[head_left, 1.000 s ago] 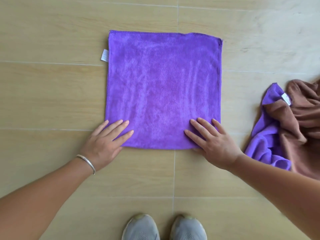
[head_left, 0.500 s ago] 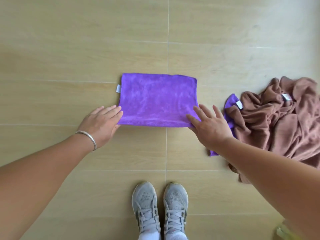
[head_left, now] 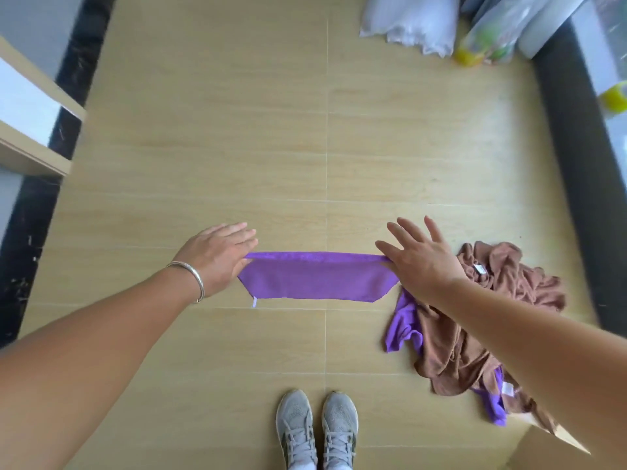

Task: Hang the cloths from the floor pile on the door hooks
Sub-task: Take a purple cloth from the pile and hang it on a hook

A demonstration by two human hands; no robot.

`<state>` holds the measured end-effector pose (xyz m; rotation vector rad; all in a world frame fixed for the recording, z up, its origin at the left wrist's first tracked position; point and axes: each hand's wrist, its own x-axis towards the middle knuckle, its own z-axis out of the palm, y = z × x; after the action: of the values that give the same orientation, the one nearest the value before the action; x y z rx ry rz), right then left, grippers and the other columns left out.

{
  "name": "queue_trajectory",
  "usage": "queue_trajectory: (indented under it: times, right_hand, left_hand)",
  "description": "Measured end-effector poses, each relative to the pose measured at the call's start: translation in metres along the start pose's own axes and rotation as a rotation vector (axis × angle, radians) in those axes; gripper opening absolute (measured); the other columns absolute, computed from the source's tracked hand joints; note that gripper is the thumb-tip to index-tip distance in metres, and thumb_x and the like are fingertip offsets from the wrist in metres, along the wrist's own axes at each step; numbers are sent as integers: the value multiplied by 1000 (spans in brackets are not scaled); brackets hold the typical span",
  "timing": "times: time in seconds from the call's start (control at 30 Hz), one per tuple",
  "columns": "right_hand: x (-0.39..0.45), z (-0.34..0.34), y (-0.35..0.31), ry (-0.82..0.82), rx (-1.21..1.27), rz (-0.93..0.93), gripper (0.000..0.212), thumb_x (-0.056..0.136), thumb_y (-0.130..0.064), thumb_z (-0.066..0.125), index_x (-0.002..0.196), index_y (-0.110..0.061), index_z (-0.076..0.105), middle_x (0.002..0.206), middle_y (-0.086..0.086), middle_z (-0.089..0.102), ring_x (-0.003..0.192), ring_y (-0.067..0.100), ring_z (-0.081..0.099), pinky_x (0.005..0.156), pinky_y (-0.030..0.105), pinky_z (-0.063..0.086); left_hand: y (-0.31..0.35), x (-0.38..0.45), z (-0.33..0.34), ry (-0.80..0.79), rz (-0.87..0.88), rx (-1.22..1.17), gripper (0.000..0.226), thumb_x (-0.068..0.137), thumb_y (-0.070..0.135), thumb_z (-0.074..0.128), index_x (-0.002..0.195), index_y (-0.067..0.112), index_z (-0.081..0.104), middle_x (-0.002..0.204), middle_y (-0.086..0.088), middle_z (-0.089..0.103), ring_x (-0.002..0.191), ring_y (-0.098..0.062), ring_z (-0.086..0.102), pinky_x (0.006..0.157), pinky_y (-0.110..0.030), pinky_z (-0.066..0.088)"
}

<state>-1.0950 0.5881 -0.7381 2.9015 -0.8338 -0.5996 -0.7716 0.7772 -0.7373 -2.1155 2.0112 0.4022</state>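
Head view, looking down at a floor of pale wood-look tiles (head_left: 237, 147). A square purple microfibre cloth (head_left: 314, 278) is held stretched between the two hands, clear of the floor, at the centre of the view. Its upper edge runs taut from hand to hand, and the rest hangs down as a broad band. A small white label (head_left: 254, 302) shows at its lower corner, at 7 o'clock on the cloth.

The left hand (head_left: 217, 257), with a silver bangle (head_left: 193, 278) on its wrist, grips the cloth's left top corner. The grip lies under the palm, and the fingers (head_left: 237, 232) reach forward, close together. The right hand (head_left: 419, 259) holds the right top corner in the same way, pinched beneath the hand, with its fingers (head_left: 407, 234) spread and straight.

At 4 o'clock from the held cloth lies the floor pile: crumpled brown cloths (head_left: 475, 320) with a second purple cloth (head_left: 403, 330) partly under them.

Grey lace-up trainers (head_left: 317, 432) stand at 6 o'clock. Translucent plastic bags (head_left: 410, 22) lie at 1 o'clock. A pale wooden furniture edge (head_left: 30, 130) enters at 10 o'clock.
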Motion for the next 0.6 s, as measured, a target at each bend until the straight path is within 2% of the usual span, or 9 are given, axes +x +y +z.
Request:
queue_trajectory:
  times: [0.1, 0.23, 0.43, 0.6]
  right_hand:
    - [-19, -75, 12, 53, 16, 23, 44, 101, -44, 31, 140, -30, 45, 157, 6, 27, 147, 25, 15, 116, 54, 4]
    - [-48, -178, 27, 198, 41, 48, 36, 97, -38, 49, 126, -23, 62, 148, 11, 43, 142, 29, 31, 115, 56, 14]
    - [-75, -335, 59, 331, -23, 131, 43, 101, -44, 29, 135, -29, 51, 153, 3, 35, 146, 23, 19, 116, 52, 4]
    - [-97, -452, 81, 485, -96, 198, 44, 100, -46, 30, 136, -29, 50, 149, 4, 41, 144, 23, 25, 117, 53, 13]
  left_hand:
    - [-6, -18, -77, 26, 5, 30, 46, 102, 37, 34, 146, 23, 37, 156, 10, 25, 145, -9, 14, 116, -28, 8]
    - [-14, -47, -181, 109, -17, 54, 46, 102, 36, 34, 146, 24, 36, 155, 11, 26, 145, -7, 15, 116, -26, 7]
    - [-26, -81, -333, 269, -55, 83, 44, 102, 30, 36, 145, 23, 37, 155, 10, 28, 144, -7, 17, 116, -26, 7]
    - [-35, -105, -446, 426, -84, 101, 44, 101, 31, 38, 144, 22, 39, 154, 9, 30, 144, -8, 19, 117, -27, 9]
